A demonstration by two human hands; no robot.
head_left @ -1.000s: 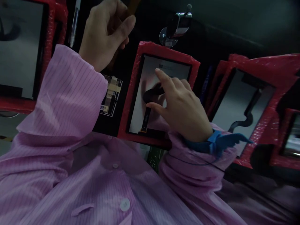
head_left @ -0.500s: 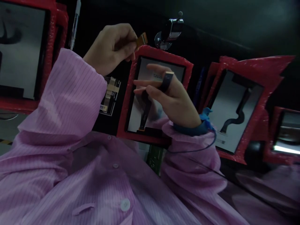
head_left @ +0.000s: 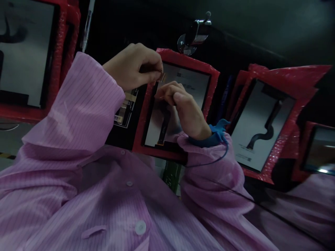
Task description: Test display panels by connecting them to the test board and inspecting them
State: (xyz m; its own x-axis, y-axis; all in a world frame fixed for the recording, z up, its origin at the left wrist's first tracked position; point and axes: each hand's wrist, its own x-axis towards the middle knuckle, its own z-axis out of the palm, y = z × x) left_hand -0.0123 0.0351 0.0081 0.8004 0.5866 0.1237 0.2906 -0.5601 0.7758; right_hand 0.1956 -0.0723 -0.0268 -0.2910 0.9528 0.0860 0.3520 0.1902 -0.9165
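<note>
My left hand [head_left: 137,68] pinches a small orange flex strip [head_left: 162,77] between thumb and forefinger, just above the panel's upper left corner. My right hand [head_left: 184,109], a blue strap [head_left: 206,140] round its wrist, is closed with curled fingers on the upper part of a black flex cable [head_left: 165,120]. The cable's far end is hidden in the fingers; its lower end meets the bottom edge of a grey display panel [head_left: 153,134]. This panel lies in a red wrapped frame [head_left: 215,75]. The two hands are close together, nearly touching.
Similar red-framed panels lie at left [head_left: 28,66] and right [head_left: 240,136]. A black labelled board [head_left: 123,116] sits under my left wrist. A clear pen-like tube [head_left: 87,29], a shiny metal-and-glass piece [head_left: 195,36] and a green circuit board [head_left: 171,176] are nearby. A cord [head_left: 264,205] trails from the strap.
My left hand has come down and right with the orange strip. My right hand has turned and its spread fingers have curled in, drawing the cable's end up beside the strip.
</note>
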